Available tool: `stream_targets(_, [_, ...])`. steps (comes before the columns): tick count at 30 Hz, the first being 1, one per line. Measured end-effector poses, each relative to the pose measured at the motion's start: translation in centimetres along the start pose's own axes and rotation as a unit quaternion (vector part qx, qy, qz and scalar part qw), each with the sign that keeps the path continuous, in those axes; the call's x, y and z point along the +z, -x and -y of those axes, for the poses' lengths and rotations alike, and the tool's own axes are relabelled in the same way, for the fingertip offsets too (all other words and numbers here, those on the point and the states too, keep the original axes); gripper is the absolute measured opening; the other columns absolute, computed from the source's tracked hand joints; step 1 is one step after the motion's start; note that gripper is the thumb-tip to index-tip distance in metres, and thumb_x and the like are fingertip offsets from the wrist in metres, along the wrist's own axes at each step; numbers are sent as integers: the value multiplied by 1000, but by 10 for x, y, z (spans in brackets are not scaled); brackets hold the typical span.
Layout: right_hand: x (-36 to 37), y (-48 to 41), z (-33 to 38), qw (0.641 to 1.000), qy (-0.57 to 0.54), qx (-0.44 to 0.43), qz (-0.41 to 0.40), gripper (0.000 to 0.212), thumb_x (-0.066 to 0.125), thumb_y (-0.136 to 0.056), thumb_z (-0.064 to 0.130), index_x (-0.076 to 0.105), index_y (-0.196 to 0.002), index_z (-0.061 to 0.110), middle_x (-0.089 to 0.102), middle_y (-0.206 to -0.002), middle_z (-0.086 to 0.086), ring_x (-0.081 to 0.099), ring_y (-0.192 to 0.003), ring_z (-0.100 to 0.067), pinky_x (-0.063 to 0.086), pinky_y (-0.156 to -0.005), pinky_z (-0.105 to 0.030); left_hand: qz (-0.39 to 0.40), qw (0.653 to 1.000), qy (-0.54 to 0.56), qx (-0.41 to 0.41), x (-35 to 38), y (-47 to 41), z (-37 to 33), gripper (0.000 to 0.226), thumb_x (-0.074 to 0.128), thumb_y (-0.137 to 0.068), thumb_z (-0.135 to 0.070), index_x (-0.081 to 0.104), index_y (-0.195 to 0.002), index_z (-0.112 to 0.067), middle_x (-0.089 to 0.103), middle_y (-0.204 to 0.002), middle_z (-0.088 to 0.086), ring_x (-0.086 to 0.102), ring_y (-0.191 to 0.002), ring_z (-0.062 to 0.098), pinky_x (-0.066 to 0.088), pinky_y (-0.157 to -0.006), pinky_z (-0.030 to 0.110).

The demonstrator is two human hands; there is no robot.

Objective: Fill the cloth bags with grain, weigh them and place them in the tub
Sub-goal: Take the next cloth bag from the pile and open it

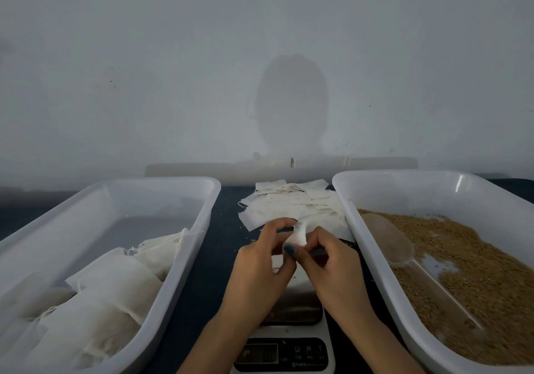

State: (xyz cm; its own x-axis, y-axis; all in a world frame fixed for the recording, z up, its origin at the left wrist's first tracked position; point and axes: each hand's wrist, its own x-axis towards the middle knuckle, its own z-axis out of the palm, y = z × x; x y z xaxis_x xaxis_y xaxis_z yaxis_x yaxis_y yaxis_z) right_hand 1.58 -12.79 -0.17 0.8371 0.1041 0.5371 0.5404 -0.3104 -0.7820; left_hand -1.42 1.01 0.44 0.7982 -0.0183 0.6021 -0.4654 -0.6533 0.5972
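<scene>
My left hand (261, 261) and my right hand (332, 261) pinch one small white cloth bag (298, 236) between them, above the kitchen scale (289, 342). A pile of flat empty cloth bags (291, 203) lies just behind my hands. The white tub on the left (161, 186) holds several filled bags (115, 281). In the white tub on the right (404, 175) lies brown grain (476, 272) with a translucent scoop (390, 240) resting on it.
Both tubs and the scale stand on a dark table (222, 229) pushed against a pale wall (260, 55). A few loose grains lie on the table near the bag pile. My shadow falls on the wall.
</scene>
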Motion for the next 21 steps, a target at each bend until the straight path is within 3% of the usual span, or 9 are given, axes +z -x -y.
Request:
stream_targets(4, [1,2,-3,998,56,-18,8,17,73,-83,38,60,-75,32,65,-74,17,63,-78,0,48,-65,-11,-7,995,-97,9,0,2,-3,69,71,-86,-9,32,-130,-46,68,-117,-14,67,-95,4,58,-79,26])
stream_targets(6, [3,4,-3,997,78,-29,0,23,74,-83,35,54,-73,39,63,-73,21,62,-80,2,48,-66,-10,-24,994,-104,7,1,3,-4,70,66,-86,-3,30,-130,-44,71,-100,-8,66,-76,9,57,-67,27])
stream_targets(9, [2,3,-3,997,76,-30,-12,22,76,-84,30,57,-73,33,64,-71,19,63,-77,0,48,-64,-11,-35,996,-83,6,0,3,-8,59,55,-87,2,36,-130,-35,63,-74,-8,56,-57,15,49,-52,30])
stream_targets(11, [1,3,-1,998,60,-22,-14,23,74,-85,30,57,-70,29,63,-67,17,64,-70,-3,48,-60,-13,-42,997,-62,0,-3,2,-10,46,53,-92,-1,44,-130,-24,68,-90,-14,60,-59,11,53,-55,31])
stream_targets(14, [1,2,3,1000,8,3,-1,30,72,-87,26,52,-65,29,61,-63,13,61,-62,-6,44,-56,-11,-59,996,-64,-9,-5,-1,-13,31,62,-93,-9,53,-120,-22,67,-113,-21,69,-85,1,58,-69,24])
stream_targets(17, [0,1,7,998,-44,30,23,31,69,-88,19,51,-64,25,57,-60,10,55,-58,-3,41,-55,-10,-91,992,-82,-20,-8,-3,-14,21,72,-86,-19,60,-101,-27,68,-99,-20,67,-81,-1,57,-62,25])
stream_targets(21, [-4,0,6,998,-41,46,18,34,69,-83,8,44,-65,22,50,-58,2,49,-52,-11,40,-53,-17,-111,990,-89,-9,-13,-5,-12,22,78,-77,-7,65,-87,-21,63,-85,-16,64,-71,5,56,-58,25])
